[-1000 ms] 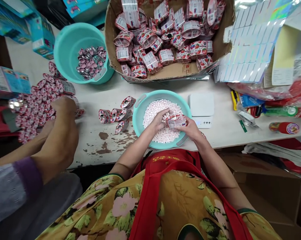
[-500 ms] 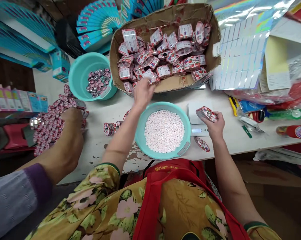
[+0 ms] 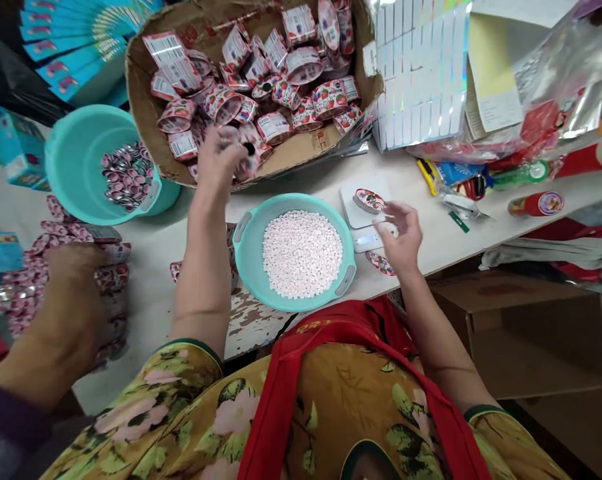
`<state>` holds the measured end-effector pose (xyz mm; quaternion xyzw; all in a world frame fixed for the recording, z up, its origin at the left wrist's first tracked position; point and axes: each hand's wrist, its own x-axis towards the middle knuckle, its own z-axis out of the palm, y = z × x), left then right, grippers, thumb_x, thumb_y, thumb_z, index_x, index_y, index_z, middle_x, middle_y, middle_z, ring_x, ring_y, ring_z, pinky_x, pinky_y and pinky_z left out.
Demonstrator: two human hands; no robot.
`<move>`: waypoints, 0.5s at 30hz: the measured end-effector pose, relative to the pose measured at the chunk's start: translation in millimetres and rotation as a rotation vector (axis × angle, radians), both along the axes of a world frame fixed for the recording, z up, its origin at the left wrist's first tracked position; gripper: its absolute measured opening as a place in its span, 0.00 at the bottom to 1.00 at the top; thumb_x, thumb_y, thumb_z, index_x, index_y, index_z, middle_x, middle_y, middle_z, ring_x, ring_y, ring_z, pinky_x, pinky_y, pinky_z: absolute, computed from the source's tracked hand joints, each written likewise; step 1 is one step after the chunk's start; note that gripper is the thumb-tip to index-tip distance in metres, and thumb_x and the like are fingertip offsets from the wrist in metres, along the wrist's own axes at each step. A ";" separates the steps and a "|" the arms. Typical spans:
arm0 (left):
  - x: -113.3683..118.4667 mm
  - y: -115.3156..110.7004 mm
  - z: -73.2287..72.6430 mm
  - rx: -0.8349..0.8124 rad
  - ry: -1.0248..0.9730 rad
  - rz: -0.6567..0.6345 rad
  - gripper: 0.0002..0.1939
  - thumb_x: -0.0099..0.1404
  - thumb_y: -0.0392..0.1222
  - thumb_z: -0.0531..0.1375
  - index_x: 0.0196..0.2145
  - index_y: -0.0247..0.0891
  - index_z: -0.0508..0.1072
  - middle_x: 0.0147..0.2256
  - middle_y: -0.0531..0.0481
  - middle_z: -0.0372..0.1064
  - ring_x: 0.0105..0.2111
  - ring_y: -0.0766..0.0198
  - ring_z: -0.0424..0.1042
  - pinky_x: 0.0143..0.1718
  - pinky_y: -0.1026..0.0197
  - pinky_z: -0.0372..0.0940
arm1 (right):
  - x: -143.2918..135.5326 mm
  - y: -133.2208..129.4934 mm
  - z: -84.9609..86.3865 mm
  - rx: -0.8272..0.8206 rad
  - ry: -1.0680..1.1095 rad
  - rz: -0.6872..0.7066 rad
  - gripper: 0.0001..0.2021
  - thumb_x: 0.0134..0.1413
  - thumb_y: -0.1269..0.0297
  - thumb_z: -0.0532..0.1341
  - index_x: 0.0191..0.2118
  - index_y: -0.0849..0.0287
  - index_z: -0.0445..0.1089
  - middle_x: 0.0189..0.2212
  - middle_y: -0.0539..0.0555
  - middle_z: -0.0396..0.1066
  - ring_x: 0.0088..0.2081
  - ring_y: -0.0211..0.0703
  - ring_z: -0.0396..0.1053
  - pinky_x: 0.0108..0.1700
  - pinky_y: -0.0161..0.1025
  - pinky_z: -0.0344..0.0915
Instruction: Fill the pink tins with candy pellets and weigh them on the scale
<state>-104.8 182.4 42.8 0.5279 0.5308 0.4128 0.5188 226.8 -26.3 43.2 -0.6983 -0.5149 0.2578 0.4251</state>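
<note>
1. Near: turquoise plastic basin (image 3: 249,257) holding pale round tablets (image 3: 303,253), beside the near edge of the white surface (image 3: 433,230).
2. Oval strawberry-print pack (image 3: 365,201) now down on white scale (image 3: 352,215); right hand (image 3: 405,235) beside it, grip opened.
3. Far: left hand (image 3: 215,163) has moved inside brown cardboard box's (image 3: 305,152) near rim, at blurred pack; cannot tell if held.

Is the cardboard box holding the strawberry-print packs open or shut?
Open: nothing covers the top of the cardboard box, the packs inside show, and the left hand reaches over its near edge.
</note>
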 end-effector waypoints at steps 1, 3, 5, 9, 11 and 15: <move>4.8 -33.4 10.4 -0.015 -0.063 -0.091 0.19 0.60 0.50 0.68 0.43 0.37 0.73 0.37 0.51 0.73 0.37 0.61 0.72 0.37 0.61 0.65 | -17.4 -7.4 8.2 -0.010 0.060 0.087 0.34 0.54 0.47 0.68 0.64 0.46 0.60 0.61 0.59 0.64 0.59 0.53 0.68 0.59 0.54 0.70; 19.1 -99.7 18.1 -0.241 -0.171 -0.447 0.20 0.56 0.51 0.70 0.40 0.37 0.77 0.38 0.48 0.75 0.33 0.62 0.71 0.32 0.62 0.63 | -52.2 -19.1 17.0 -0.047 0.158 0.285 0.37 0.49 0.48 0.72 0.63 0.45 0.62 0.63 0.57 0.64 0.62 0.54 0.66 0.62 0.53 0.68; 34.6 -150.5 5.7 -0.451 -0.265 -0.629 0.21 0.55 0.58 0.70 0.36 0.37 0.77 0.34 0.47 0.74 0.31 0.60 0.71 0.32 0.60 0.64 | -78.5 -28.1 16.5 -0.129 0.243 0.438 0.31 0.46 0.49 0.74 0.56 0.49 0.69 0.58 0.56 0.70 0.59 0.53 0.69 0.62 0.52 0.67; 55.2 -183.7 -53.2 -0.388 0.098 -0.227 0.26 0.67 0.65 0.55 0.36 0.37 0.76 0.40 0.40 0.75 0.42 0.51 0.73 0.44 0.52 0.67 | -94.6 -45.0 4.9 -0.338 0.383 0.330 0.24 0.41 0.49 0.75 0.41 0.54 0.71 0.39 0.52 0.75 0.42 0.47 0.74 0.48 0.45 0.72; 63.8 -184.6 -77.6 -0.279 0.503 -0.090 0.22 0.70 0.60 0.56 0.44 0.38 0.77 0.52 0.37 0.71 0.54 0.45 0.67 0.55 0.47 0.63 | -93.3 -53.5 1.6 -0.363 0.442 0.238 0.25 0.39 0.51 0.76 0.41 0.55 0.69 0.37 0.50 0.74 0.39 0.45 0.74 0.45 0.43 0.72; 87.2 -207.2 -89.7 -0.225 0.889 -0.244 0.21 0.72 0.56 0.55 0.53 0.44 0.74 0.58 0.39 0.65 0.59 0.45 0.61 0.58 0.45 0.59 | -94.9 -65.7 0.9 -0.366 0.566 0.206 0.27 0.38 0.55 0.76 0.46 0.54 0.70 0.43 0.52 0.75 0.44 0.45 0.74 0.50 0.43 0.72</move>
